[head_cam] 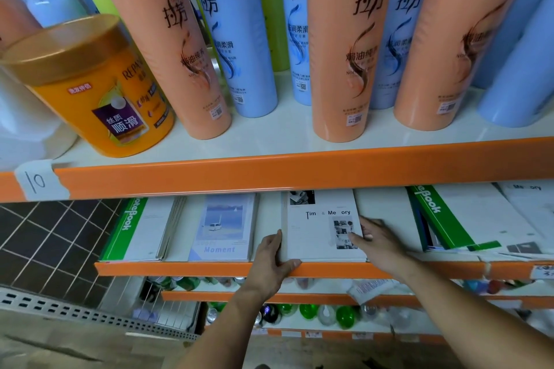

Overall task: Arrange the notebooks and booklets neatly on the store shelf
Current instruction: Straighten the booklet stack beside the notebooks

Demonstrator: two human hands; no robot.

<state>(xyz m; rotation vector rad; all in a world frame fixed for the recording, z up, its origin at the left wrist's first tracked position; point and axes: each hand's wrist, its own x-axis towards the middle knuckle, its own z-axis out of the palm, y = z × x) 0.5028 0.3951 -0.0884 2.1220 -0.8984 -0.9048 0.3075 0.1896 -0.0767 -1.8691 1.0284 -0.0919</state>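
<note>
A white "Time & Memory" notebook stack (317,234) lies on the second shelf (186,269). My left hand (274,257) holds its near left corner, thumb along the front edge. My right hand (376,241) rests on its right side, thumb on the cover. To the left lie a blue "Moment" booklet (223,228) and a green-spined notebook stack (141,228). On the right, green notebooks (440,219) lie askew with more white booklets (515,213).
The upper shelf's orange rail (299,172) overhangs the notebooks and carries tall orange and blue bottles (338,48) and an orange jar (93,87). Lower shelves hold green bottles (308,311). A dark tiled floor (45,243) shows at the left.
</note>
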